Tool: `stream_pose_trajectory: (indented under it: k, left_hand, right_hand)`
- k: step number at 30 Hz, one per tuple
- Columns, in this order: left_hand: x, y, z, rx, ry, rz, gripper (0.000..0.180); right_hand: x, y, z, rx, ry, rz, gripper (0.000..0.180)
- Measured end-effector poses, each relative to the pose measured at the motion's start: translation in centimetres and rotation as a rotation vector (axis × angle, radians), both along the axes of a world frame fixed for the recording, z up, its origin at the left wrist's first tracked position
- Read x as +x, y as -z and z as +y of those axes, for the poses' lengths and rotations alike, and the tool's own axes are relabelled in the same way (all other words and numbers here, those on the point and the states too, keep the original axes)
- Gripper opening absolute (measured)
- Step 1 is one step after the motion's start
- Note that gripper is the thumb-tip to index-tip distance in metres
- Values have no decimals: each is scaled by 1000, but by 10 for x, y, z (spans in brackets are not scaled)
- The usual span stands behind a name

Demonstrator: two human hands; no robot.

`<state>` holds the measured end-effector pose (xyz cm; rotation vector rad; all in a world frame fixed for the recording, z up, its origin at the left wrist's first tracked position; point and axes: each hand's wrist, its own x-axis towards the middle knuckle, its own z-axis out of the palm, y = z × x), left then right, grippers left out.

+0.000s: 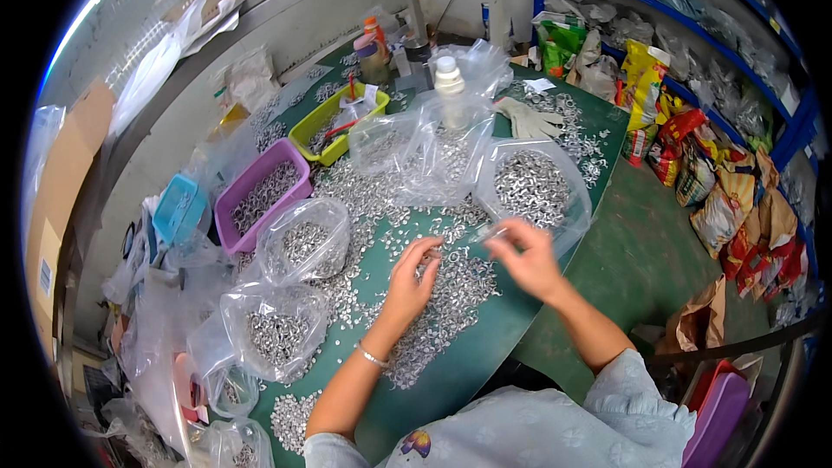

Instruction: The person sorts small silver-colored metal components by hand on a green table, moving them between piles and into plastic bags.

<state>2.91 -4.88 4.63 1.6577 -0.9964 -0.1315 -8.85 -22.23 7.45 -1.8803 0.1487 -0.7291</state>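
Observation:
My left hand (pixel 411 282) hovers low over a loose pile of small silvery metal parts (pixel 451 303), its thumb and fingers curved and apart with nothing visible between them. To the right, my right hand (pixel 530 262) has its fingertips drawn together, slightly blurred, at the near edge of an opened clear plastic bag (pixel 579 208) full of similar parts. A shiny blur shows at those fingertips, too small to name. More metal parts (pixel 351 208) lie scattered across the green tabletop (pixel 511 308), beyond and left of my left hand.
Clear bags of parts (pixel 303 243) line the left side, near a purple bin (pixel 224 217), a yellow-green bin (pixel 299 137) and a blue basket (pixel 179 208). Farther back stand a white bottle (pixel 448 78) and a glove (pixel 527 120). Colourful sacks (pixel 719 221) sit by blue shelving (pixel 737 43) at right.

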Motion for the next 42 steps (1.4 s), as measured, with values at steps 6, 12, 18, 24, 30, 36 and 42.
stream_pose_trajectory:
  k: [6,12,18,24,30,36,42]
  left_hand:
    - [4,27,32,270,-32,-33,33]
    - [-2,31,42,350,-33,-138,32]
    - [0,30,37,362,-39,-145,33]
    - [21,60,11,310,-57,-240,39]
    - [34,65,-32,567,-165,-407,44]
    - [29,68,-23,594,45,-541,41]
    - [16,53,18,450,161,-502,45]
  right_hand:
    - [-14,-19,-159,204,506,-332,20]
    - [29,90,-301,106,616,174,28]
    - [49,111,-337,-278,626,361,40]
    - [5,63,-277,-310,649,20,25]
    - [-34,16,-51,-375,304,-218,16]
    - [10,63,-1,-498,-181,280,52]
    - [12,79,26,-649,-311,383,55]
